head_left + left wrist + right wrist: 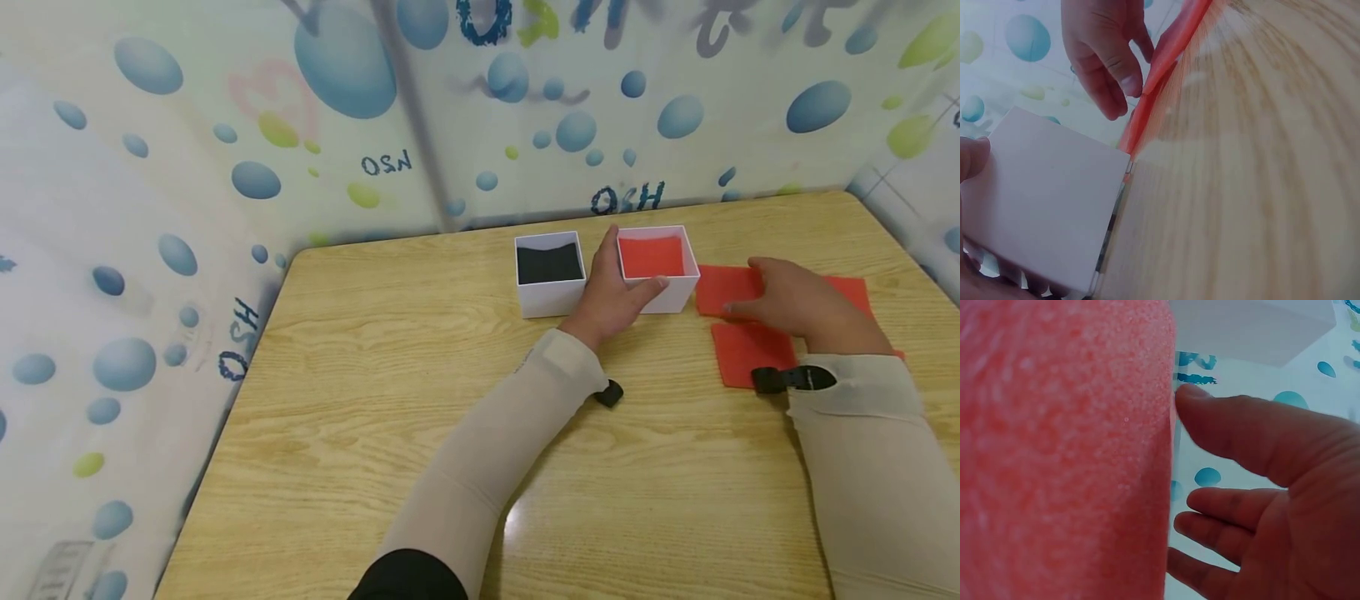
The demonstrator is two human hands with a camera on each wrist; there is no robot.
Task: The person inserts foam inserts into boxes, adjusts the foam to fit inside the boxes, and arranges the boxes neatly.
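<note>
A small white box point(667, 296) with a red piece point(651, 257) inside stands near the back of the table. My left hand point(609, 298) grips this box, thumb along its front and fingers at its left side. To the right, my right hand point(798, 304) is over a flat red piece point(718, 292) on the table. Its thumb and fingers are spread, and the right wrist view shows the thumb tip point(1192, 394) by the edge of a soft-looking red sheet point(1066, 450). Whether the fingertips touch it, I cannot tell.
Left of the gripped box is a second white box point(551, 300) holding a black piece point(550, 264). Another red piece point(750, 350) lies nearer me, and more red point(851, 290) shows beyond the right hand. A patterned wall covering point(465, 125) rises behind the wooden table point(360, 375).
</note>
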